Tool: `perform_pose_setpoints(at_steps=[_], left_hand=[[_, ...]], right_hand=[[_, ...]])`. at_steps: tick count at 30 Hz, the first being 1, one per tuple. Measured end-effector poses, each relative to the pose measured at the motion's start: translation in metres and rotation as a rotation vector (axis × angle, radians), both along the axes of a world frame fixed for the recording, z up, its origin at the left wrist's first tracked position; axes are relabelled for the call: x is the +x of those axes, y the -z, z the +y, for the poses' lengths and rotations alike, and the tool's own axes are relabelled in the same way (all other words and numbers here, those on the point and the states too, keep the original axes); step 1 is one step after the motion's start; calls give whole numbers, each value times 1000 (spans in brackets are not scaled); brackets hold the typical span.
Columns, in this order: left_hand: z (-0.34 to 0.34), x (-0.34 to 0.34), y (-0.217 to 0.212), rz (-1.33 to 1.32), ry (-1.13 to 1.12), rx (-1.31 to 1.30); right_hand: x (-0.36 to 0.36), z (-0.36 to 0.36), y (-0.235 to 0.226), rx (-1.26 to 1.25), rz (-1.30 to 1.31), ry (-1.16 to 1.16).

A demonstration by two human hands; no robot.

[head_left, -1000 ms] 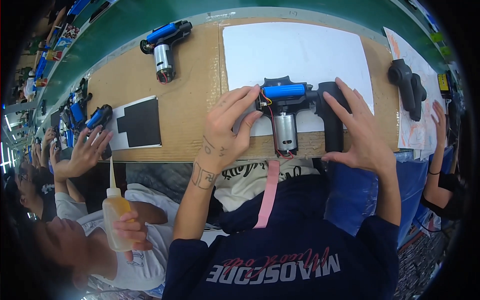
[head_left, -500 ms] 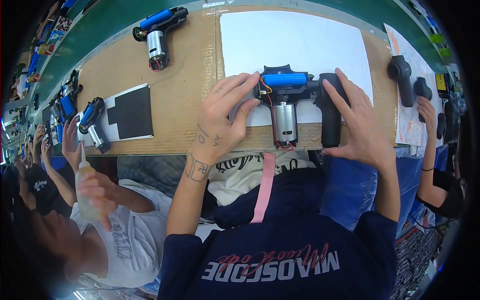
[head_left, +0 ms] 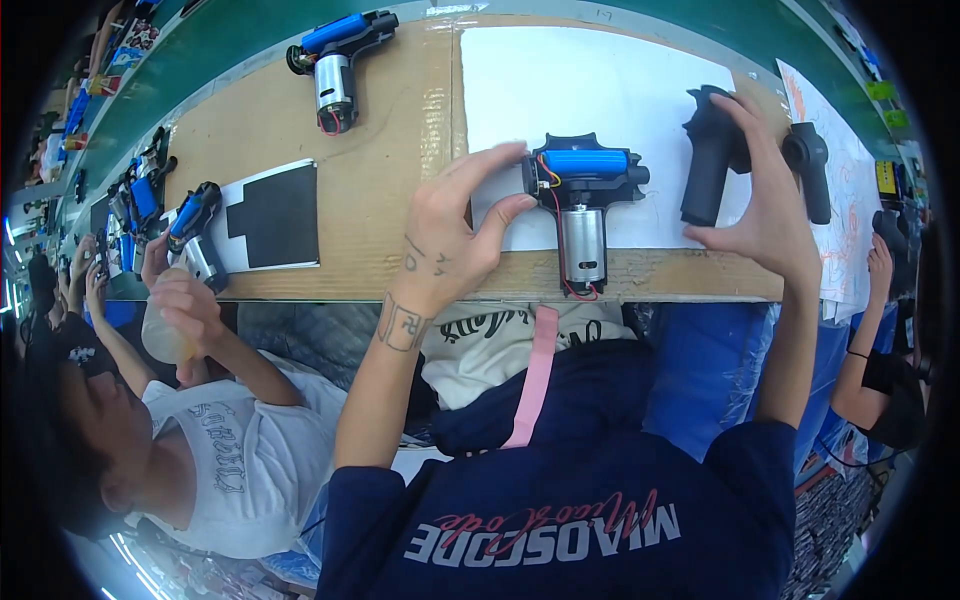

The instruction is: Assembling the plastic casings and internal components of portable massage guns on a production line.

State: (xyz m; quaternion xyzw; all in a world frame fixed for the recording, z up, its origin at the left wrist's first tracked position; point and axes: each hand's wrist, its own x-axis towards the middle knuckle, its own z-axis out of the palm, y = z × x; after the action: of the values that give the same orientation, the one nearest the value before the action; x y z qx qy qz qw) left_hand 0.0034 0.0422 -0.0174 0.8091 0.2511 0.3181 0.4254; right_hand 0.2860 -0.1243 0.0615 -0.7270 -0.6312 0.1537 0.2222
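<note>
The table (head_left: 390, 215) carries a white sheet (head_left: 600, 95) under both hands. The left hand (head_left: 450, 240) has its grip pinched on the left end of the open tool half (head_left: 585, 190), with blue cell and silver motor, lying on the sheet. The right hand (head_left: 770, 215), its grip curled around the black handle shell (head_left: 708, 155), holds it just right of that assembly.

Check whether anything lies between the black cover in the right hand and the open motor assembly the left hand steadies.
Nothing visible does. Only bare white sheet lies between the black cover in the right hand and the motor assembly under the left hand.
</note>
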Motion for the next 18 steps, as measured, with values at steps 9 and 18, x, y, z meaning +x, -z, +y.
perform_pose_setpoints(at_steps=[9, 18], left_hand=[[19, -7, 3, 38, 75, -95], [27, -3, 11, -62, 127, -95]], right_hand=[[-83, 42, -17, -66, -172, -309], [-100, 45, -20, -234, -247, -302]])
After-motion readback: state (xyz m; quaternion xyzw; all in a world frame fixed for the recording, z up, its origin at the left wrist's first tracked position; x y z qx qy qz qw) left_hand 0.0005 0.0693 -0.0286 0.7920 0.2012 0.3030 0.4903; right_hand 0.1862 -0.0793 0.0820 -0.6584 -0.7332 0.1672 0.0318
